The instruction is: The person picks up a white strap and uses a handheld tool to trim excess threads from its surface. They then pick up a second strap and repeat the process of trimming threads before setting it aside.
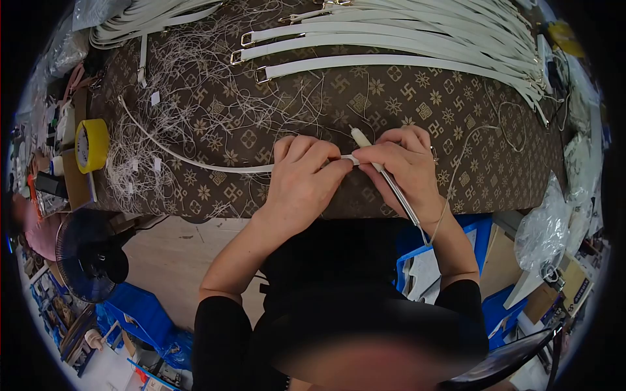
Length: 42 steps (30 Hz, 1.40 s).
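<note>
My left hand (pixel 303 179) is closed, its thumb and fingers pinching a narrow white belt (pixel 222 169). From that grip the belt curves away to the left, ending in a small metal piece. Close beside it, my right hand (pixel 407 166) is closed around a slim pen-like tool (pixel 399 194) with a silver barrel and a whitish upper end. A thin cord runs from the tool's lower end. The right fingertips also touch the belt between the hands. What exactly lies under the fingertips is hidden.
White belts with metal buckles (pixel 365 65) lie in a pile at the back right; a coiled bundle (pixel 140 26) sits back left. Loose threads (pixel 189 104) cover the patterned cloth (pixel 456 156). Yellow tape (pixel 92 145) stands at the left edge. A black fan (pixel 91 254) is below.
</note>
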Each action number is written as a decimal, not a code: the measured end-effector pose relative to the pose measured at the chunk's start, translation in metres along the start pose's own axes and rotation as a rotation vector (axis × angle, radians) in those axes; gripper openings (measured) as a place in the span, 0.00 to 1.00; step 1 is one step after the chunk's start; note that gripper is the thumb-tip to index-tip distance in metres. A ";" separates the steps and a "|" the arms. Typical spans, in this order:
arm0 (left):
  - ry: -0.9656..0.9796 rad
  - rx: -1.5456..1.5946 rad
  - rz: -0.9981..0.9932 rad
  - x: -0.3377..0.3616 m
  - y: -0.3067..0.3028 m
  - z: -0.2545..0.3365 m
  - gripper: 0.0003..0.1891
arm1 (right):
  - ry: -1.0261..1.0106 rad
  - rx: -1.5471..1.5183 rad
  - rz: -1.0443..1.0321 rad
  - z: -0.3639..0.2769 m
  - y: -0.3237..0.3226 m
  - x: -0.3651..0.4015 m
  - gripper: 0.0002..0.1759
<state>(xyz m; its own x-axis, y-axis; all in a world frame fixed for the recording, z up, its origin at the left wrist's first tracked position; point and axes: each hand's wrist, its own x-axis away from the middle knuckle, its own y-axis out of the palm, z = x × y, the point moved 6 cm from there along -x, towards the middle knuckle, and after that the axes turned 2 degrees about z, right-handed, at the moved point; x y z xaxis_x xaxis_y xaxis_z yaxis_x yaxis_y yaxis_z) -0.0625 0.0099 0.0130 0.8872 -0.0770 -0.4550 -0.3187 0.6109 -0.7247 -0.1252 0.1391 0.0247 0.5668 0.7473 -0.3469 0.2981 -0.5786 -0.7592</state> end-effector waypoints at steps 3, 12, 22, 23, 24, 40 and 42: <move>-0.010 0.025 -0.033 -0.001 -0.001 0.000 0.09 | -0.001 0.049 -0.005 -0.003 -0.005 -0.004 0.17; -0.169 0.099 -0.088 -0.004 0.001 -0.002 0.13 | 0.025 0.019 0.022 -0.004 -0.017 -0.006 0.16; -0.164 0.117 -0.103 -0.002 0.002 -0.005 0.12 | 0.021 -0.037 -0.045 0.004 0.000 -0.006 0.16; -0.158 0.112 -0.098 -0.002 0.002 -0.004 0.12 | 0.020 -0.037 -0.046 0.003 0.000 -0.006 0.16; -0.160 0.111 -0.096 -0.002 0.002 -0.004 0.12 | 0.043 -0.084 -0.045 0.003 -0.002 -0.008 0.16; -0.174 0.215 -0.064 0.003 -0.003 -0.008 0.06 | 0.299 -1.065 0.473 0.017 -0.042 0.039 0.31; -0.189 0.246 -0.094 0.002 -0.003 -0.009 0.05 | 0.343 -1.075 0.458 0.024 -0.031 0.060 0.28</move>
<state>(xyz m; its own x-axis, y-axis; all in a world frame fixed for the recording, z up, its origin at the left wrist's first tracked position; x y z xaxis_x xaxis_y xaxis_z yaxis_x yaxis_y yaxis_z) -0.0623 0.0008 0.0100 0.9625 -0.0084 -0.2710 -0.1625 0.7822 -0.6015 -0.1188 0.2094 0.0143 0.9115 0.3715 -0.1764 0.4091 -0.8636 0.2948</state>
